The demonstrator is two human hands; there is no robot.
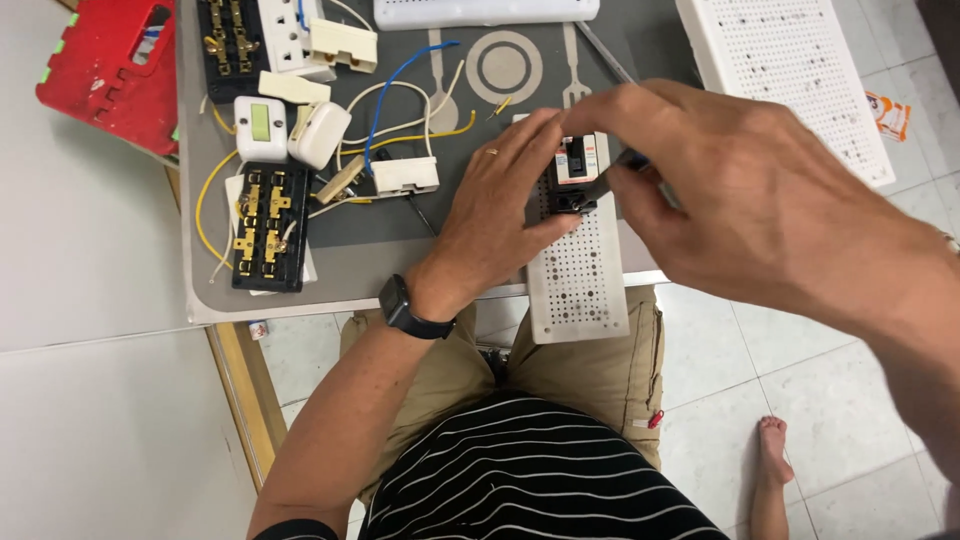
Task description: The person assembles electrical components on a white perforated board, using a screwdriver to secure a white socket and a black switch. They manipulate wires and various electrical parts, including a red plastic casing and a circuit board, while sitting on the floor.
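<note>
My left hand (pixel 500 205) rests on a white perforated board (pixel 578 285) and steadies a small black and white circuit breaker (pixel 573 172) that sits on it. My right hand (pixel 740 190) hovers just right of the breaker and pinches a thin dark tool (pixel 612 178) whose tip touches the breaker's lower side. A black watch sits on my left wrist. The tool's handle is hidden by my fingers.
A grey mat (pixel 360 240) carries black socket bodies with brass contacts (pixel 268 228), white switch and plug parts (pixel 318 132), and blue, yellow and white wires (pixel 400 110). A larger perforated panel (pixel 790 70) lies at top right, a red box (pixel 105 70) at top left.
</note>
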